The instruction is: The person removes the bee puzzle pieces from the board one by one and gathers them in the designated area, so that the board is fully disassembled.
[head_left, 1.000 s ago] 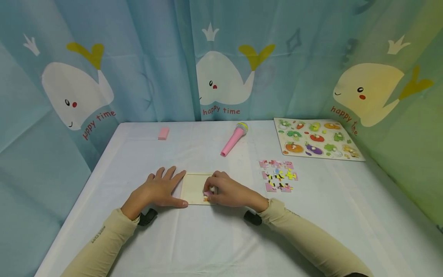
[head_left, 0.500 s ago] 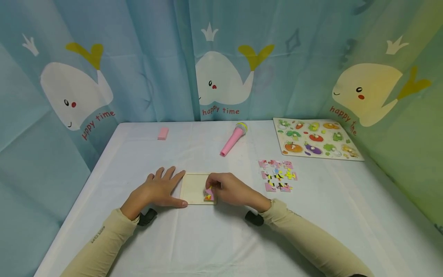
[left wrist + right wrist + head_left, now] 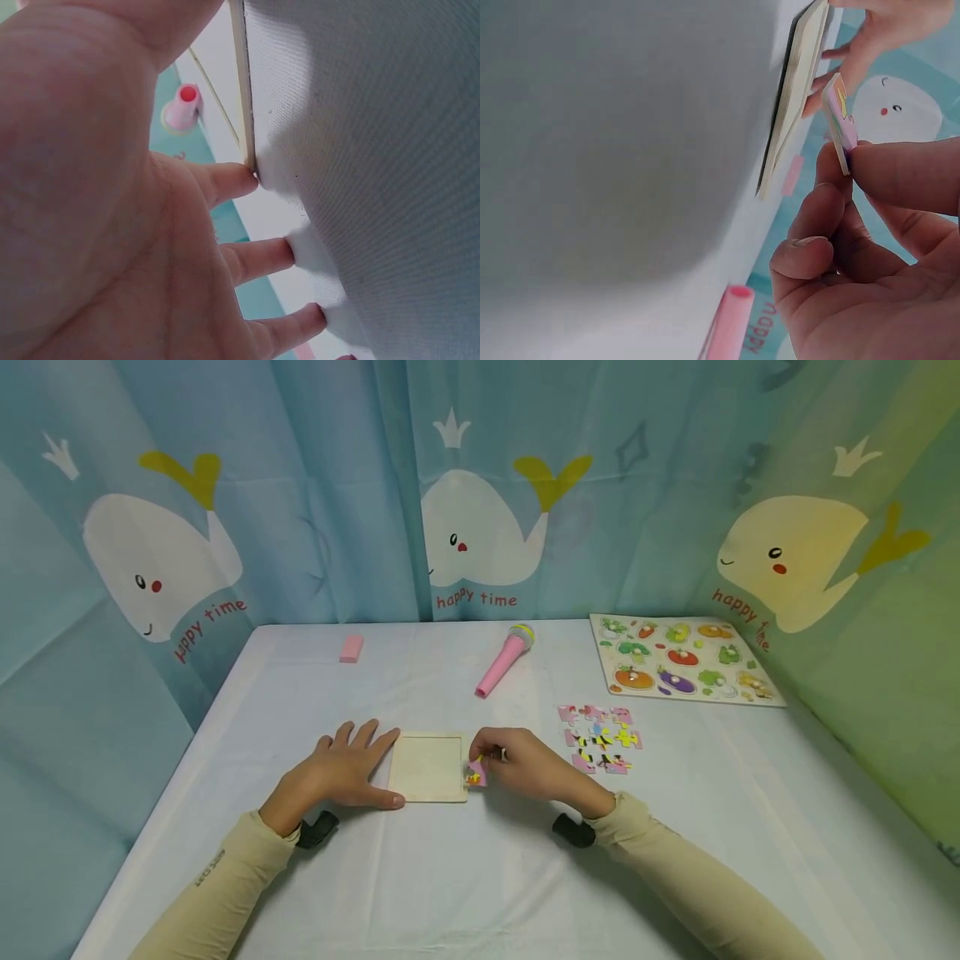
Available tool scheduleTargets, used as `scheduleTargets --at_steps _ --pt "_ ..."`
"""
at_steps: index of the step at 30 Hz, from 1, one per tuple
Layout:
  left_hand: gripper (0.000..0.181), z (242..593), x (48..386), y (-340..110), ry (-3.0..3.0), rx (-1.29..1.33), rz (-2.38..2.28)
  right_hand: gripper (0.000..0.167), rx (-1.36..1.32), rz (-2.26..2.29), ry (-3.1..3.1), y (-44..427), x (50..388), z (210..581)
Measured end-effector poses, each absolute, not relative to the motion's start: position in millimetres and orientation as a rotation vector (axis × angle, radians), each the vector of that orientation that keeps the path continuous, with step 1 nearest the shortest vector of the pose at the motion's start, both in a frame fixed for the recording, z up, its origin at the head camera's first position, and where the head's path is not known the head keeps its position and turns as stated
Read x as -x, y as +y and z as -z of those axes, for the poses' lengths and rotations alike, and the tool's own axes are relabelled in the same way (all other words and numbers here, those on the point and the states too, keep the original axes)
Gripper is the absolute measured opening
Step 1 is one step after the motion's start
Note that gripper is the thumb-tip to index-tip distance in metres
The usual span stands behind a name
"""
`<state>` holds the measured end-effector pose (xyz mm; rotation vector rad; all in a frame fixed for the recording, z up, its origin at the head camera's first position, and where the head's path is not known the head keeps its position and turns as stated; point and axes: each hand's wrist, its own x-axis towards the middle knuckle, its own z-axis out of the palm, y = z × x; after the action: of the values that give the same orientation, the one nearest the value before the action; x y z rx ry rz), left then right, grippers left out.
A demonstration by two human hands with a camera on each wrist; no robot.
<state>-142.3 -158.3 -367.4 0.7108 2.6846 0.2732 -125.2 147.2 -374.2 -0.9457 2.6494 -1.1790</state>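
Between thumb and index finger, my right hand (image 3: 521,764) pinches a pink jigsaw piece (image 3: 476,773) with a bit of yellow and orange on it. In the right wrist view the jigsaw piece (image 3: 841,124) is held up off the table, tilted, its thin edge showing. Just left of it lies the shallow wooden puzzle tray (image 3: 427,768), its bare base visible. My left hand (image 3: 345,772) rests with fingers spread at the tray's left side, thumb at the near corner and index finger at the far corner. In the left wrist view a fingertip touches the tray's edge (image 3: 246,90).
Several loose jigsaw pieces (image 3: 600,739) lie in rows to the right. Behind them is a vegetable peg board (image 3: 686,660). A pink toy microphone (image 3: 504,662) lies at the back middle, and a small pink block (image 3: 351,649) at the back left. Curtains surround the table's back and sides.
My right hand has lifted the jigsaw piece from the tray's near right corner and moved it right, just past the tray's edge. The left hand stays in place.
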Motion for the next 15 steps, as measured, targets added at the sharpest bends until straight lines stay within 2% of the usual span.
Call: scheduleTargets --at_steps 15 --pt "0.110 372.5 145.3 -160.6 2.684 -0.717 -0.279 0.022 0.838 1.194 2.717 178.0 120.0 367.6"
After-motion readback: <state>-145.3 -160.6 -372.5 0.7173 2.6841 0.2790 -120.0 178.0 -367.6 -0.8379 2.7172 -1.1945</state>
